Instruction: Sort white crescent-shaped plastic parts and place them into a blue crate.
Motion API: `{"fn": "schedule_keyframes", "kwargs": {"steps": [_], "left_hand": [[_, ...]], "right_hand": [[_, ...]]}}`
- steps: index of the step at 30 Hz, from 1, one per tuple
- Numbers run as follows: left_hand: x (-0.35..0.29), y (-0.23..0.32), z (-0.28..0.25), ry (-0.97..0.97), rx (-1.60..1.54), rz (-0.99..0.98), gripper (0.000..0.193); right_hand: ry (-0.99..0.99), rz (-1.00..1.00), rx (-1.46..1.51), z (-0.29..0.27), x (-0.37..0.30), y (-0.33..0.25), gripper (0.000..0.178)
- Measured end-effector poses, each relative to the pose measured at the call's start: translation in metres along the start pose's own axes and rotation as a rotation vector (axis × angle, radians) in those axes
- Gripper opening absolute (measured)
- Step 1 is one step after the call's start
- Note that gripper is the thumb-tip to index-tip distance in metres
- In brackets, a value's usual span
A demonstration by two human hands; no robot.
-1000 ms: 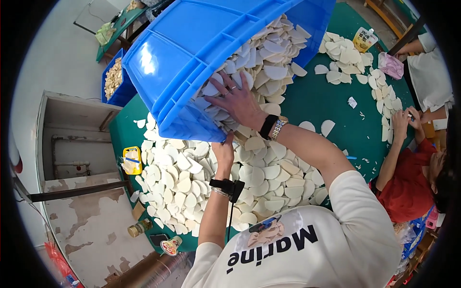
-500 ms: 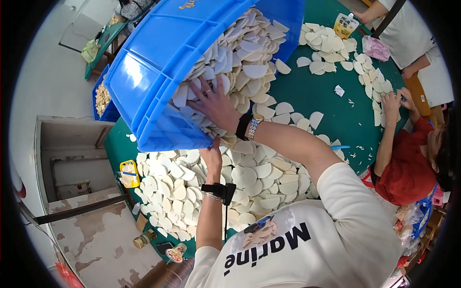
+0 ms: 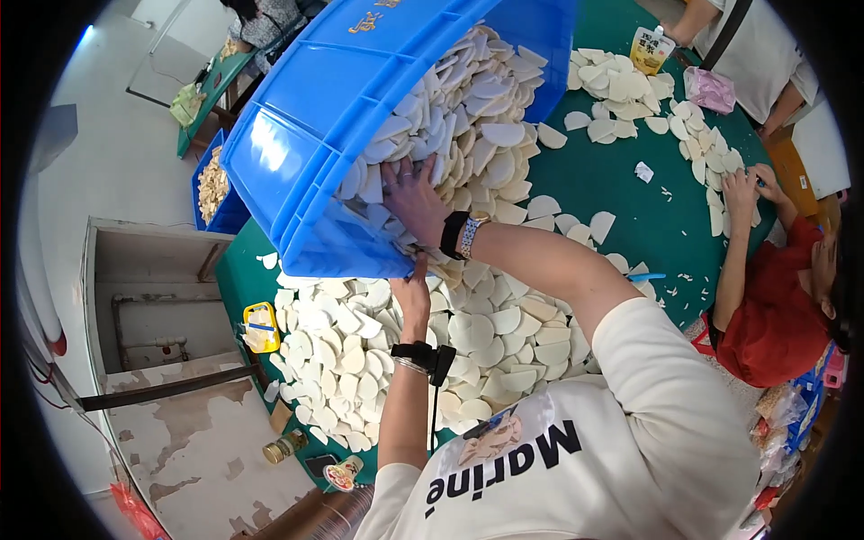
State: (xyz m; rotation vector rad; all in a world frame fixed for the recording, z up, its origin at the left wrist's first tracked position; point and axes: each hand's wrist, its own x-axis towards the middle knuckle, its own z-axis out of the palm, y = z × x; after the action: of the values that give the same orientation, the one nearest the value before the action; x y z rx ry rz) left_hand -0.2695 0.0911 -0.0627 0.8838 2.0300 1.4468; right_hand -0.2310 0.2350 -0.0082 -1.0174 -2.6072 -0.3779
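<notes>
A big blue plastic bin [image 3: 315,162] lies tipped on its side over the table, its mouth facing right and toward me. Pale, flat half-round pieces [image 3: 486,117] fill it and spill from its mouth. At the bin's lower near corner my left hand [image 3: 414,297] grips the rim from below, its fingers partly hidden. My right hand [image 3: 419,205] reaches into the mouth, fingers spread and laid on the pieces, holding none that I can see. Below the bin, a broad heap of the same pieces [image 3: 360,351] covers the tabletop in front of me.
Across the green table [image 3: 666,225], a co-worker in red has both hands [image 3: 754,184] at a row of pieces. A drink pouch [image 3: 652,49] and pink packet [image 3: 709,90] stand beyond. A yellow tray [image 3: 261,328], glass jar [image 3: 284,446] and paper cup [image 3: 342,472] sit left.
The whole view has shifted slightly, so most things appear farther right. My right hand has drawn a little lower over the pieces, while my left hand stays at the bin's corner.
</notes>
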Motion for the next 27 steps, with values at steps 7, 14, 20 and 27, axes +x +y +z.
{"fn": "schedule_keyframes", "kwargs": {"steps": [7, 14, 20, 27], "left_hand": [[0.001, -0.003, 0.001, 0.053, 0.021, 0.062, 0.026], [0.002, -0.009, -0.002, 0.011, 0.016, 0.024, 0.026], [0.003, -0.012, 0.001, 0.06, 0.054, 0.085, 0.022], [0.002, -0.01, -0.005, 0.066, 0.009, 0.072, 0.02]], "right_hand": [[-0.136, -0.018, -0.004, -0.002, -0.012, 0.012, 0.034], [-0.123, 0.039, -0.074, 0.024, -0.021, 0.022, 0.038], [-0.15, 0.084, -0.076, 0.025, -0.022, 0.023, 0.037], [-0.28, 0.082, -0.215, 0.012, -0.015, 0.017, 0.038]]}}
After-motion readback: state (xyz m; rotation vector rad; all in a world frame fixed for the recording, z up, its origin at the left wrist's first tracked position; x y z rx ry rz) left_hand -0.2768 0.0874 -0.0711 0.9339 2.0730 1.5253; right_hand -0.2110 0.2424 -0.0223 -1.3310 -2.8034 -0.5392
